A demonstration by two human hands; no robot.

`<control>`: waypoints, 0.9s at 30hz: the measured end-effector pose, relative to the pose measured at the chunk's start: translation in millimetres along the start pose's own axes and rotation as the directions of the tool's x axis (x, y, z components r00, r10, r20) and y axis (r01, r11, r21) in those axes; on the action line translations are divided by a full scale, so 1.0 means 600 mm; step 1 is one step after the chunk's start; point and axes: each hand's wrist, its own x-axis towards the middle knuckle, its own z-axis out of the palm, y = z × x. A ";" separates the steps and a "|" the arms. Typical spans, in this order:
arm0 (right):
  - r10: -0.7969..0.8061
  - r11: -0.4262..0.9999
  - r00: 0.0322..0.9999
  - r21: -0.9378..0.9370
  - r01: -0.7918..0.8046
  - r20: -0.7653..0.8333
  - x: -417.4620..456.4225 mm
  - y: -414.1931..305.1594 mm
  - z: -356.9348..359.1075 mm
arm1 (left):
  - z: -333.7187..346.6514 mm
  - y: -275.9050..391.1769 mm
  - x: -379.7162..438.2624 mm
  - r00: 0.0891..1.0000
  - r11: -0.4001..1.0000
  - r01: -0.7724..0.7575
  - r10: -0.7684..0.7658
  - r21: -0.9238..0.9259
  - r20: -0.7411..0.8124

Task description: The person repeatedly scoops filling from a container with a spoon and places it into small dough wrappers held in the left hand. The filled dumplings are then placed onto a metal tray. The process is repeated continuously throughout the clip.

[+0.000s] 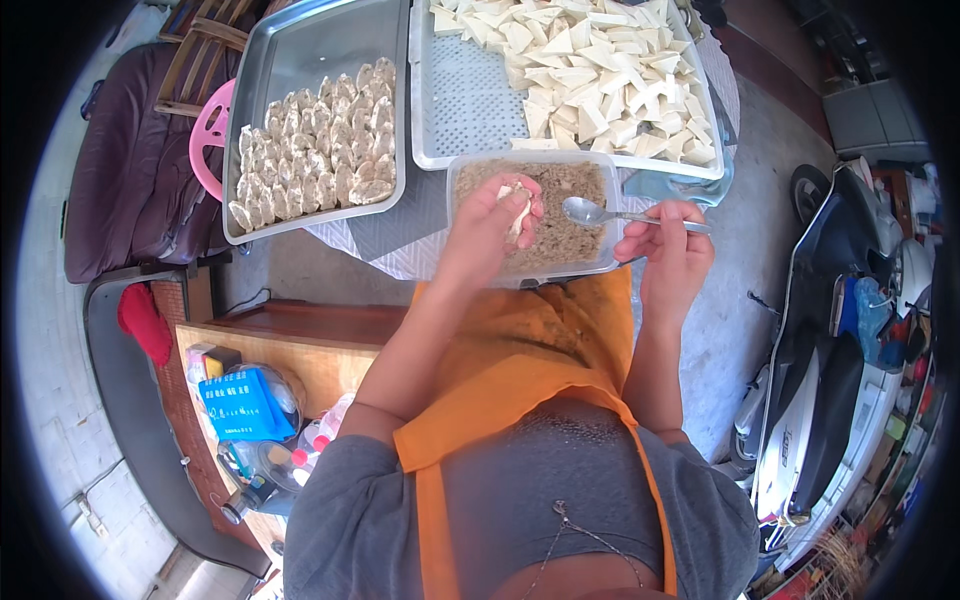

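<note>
My left hand (495, 221) is closed around a pale tofu-like piece (517, 214) above the left part of a clear plastic tub (459, 169). Brown minced filling (551, 244) lies in the tub. A metal spoon (589, 211) is in my right hand (670, 244), its bowl over the filling and its handle between thumb and fingers. Behind the tub, a perforated white tray (472, 97) holds a heap of pale triangular pieces (600, 75). To its left, a metal tray (300, 49) carries rows of filled pieces (315, 146).
Beneath the right tray lies a blue cloth (679, 186). A pink plastic stool (206, 142) stands by the metal tray. At left are a dark red leather sofa (135, 157) and a wooden table (337, 349) with bottles and a blue bag (244, 405). A scooter (795, 405) stands at right.
</note>
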 end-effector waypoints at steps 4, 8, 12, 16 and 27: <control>0.026 1.000 0.998 0.011 -0.026 0.049 -0.010 0.005 0.010 | 0.015 -0.001 0.001 0.994 0.997 -0.021 0.013 -0.071 -0.108; -0.003 1.000 0.987 0.009 0.002 0.163 -0.031 0.016 0.058 | 0.014 0.001 0.003 0.990 0.994 -0.045 0.031 -0.096 -0.139; -0.102 0.979 0.977 -0.158 0.132 0.185 -0.037 0.031 0.065 | 0.003 -0.001 0.001 0.978 0.986 -0.146 0.130 -0.087 -0.166; -0.025 0.888 0.975 -0.444 0.124 0.222 -0.008 0.033 0.052 | -0.021 0.016 -0.002 0.962 0.958 -0.245 0.222 -0.147 -0.159; 0.167 0.985 0.952 -0.007 -0.171 0.257 0.014 0.036 0.034 | -0.013 0.020 -0.010 0.936 0.899 -0.274 0.331 0.341 -0.120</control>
